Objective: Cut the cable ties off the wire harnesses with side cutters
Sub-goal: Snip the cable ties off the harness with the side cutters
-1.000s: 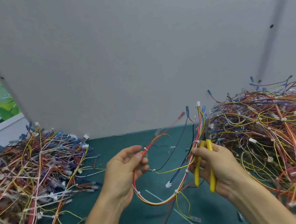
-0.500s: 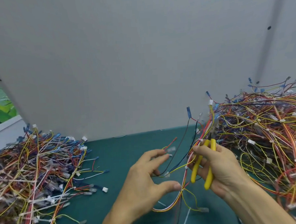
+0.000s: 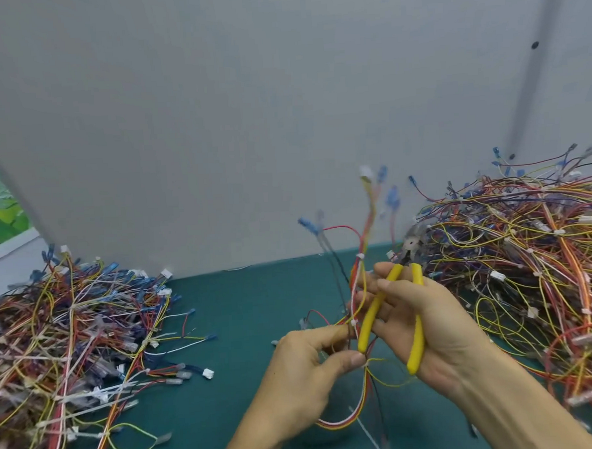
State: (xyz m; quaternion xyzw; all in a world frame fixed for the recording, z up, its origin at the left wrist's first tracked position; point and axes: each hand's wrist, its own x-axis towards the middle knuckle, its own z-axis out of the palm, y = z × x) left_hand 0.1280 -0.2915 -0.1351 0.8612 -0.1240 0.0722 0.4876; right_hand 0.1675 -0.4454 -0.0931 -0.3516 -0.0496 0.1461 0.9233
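In the lower left of the frame a loose heap of wires lies on the green mat, with white strips scattered through it; it looks like the finished lot, though that is a judgement. In the lower middle, the left hand pinches the lower run of one wire harness between thumb and fingers. The harness stands up from the hands toward the grey wall; two white cable ties show on it, uncut, one above the hands and one just beside the left thumb. The right hand is close against the left, fingers curled round the yellow handles of the side cutters, fingertips touching the wires. The cutter head points up and right, blurred, on no tie, so this harness is mid-way at best. On the right a tall tangle of harnesses, dotted with ties, seems to be waiting; much is left.

Open mat lies between heap and hands; the right tangle sits just beside the cutter head and could snag it; the wall closes the back.
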